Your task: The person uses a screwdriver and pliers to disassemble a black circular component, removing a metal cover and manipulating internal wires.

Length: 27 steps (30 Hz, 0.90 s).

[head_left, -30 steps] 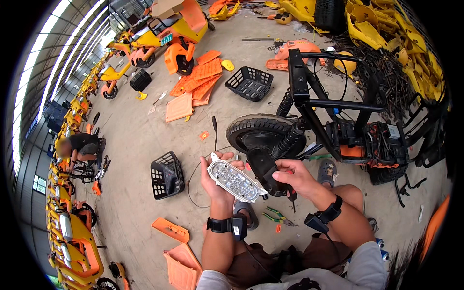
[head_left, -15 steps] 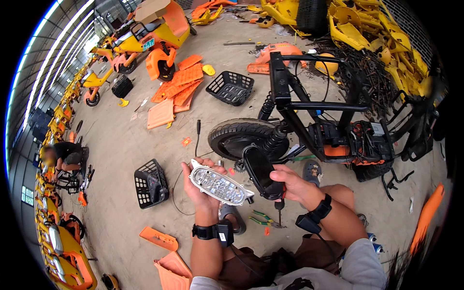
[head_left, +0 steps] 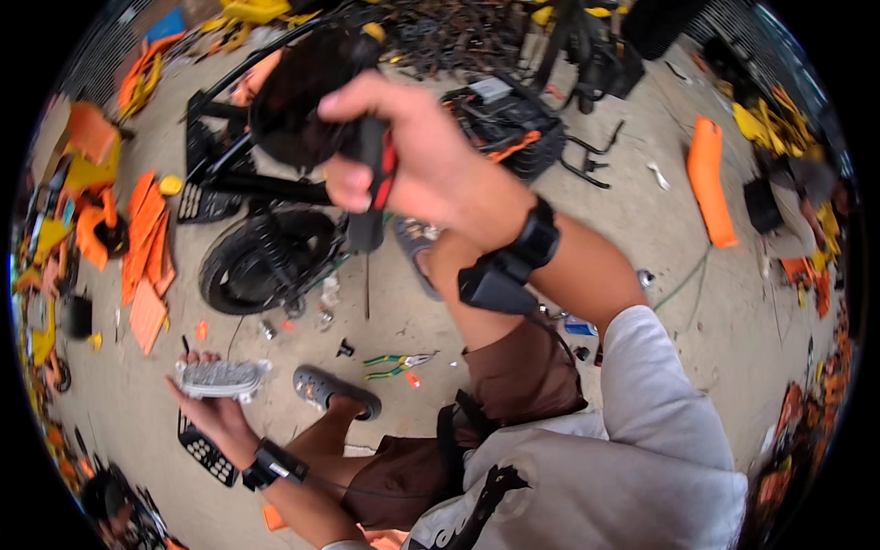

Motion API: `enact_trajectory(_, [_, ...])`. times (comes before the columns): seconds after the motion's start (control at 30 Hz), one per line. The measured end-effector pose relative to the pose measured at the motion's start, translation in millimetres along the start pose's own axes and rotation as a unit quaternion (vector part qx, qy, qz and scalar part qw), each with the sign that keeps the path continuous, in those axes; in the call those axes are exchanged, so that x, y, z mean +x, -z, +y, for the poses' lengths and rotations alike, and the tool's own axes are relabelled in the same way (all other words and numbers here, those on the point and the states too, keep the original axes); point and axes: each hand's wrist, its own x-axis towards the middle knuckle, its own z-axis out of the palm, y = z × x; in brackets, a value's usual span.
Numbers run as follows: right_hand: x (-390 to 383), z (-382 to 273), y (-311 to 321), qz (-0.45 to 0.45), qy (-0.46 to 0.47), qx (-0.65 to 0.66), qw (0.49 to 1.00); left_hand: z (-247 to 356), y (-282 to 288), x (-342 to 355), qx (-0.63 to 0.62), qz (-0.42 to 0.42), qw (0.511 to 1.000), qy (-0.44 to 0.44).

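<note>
Head view: a black vehicle frame (head_left: 275,183) with its tyre (head_left: 261,266) fills the upper left on the concrete floor (head_left: 642,238). Top centre, the right hand (head_left: 412,156) clamps a red-and-black screwdriver (head_left: 371,197). Lower left, the left hand (head_left: 215,408) grips a grey LED lamp panel (head_left: 220,378). Green pliers (head_left: 394,365) lie mid-frame.

Grey lamp unit (head_left: 220,378) flat, low left; black-red screwdriver (head_left: 371,197) upright.

We are seeing a black-and-red screwdriver (head_left: 371,197), a silver-grey lamp unit (head_left: 220,378), green-handled pliers (head_left: 396,365), orange panels (head_left: 147,247), a black tyre (head_left: 261,261) and brown shorts (head_left: 513,394).
</note>
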Motion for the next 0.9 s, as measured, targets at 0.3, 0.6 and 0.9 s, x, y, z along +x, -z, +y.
enact_trajectory(0.3, [-141,-42,145,0.287,0.039,-0.494,0.82,4,-7,1,0.016,-0.059,0.998,-0.035])
enact_trajectory(0.6, [-209,223,382,0.258,-0.386,-0.691,0.554,-13,-7,0,0.091,0.05,0.992,-0.074])
enact_trajectory(0.9, [-229,279,386,0.268,-0.408,-0.674,0.555,-20,-24,-2,0.052,0.013,0.996,-0.07])
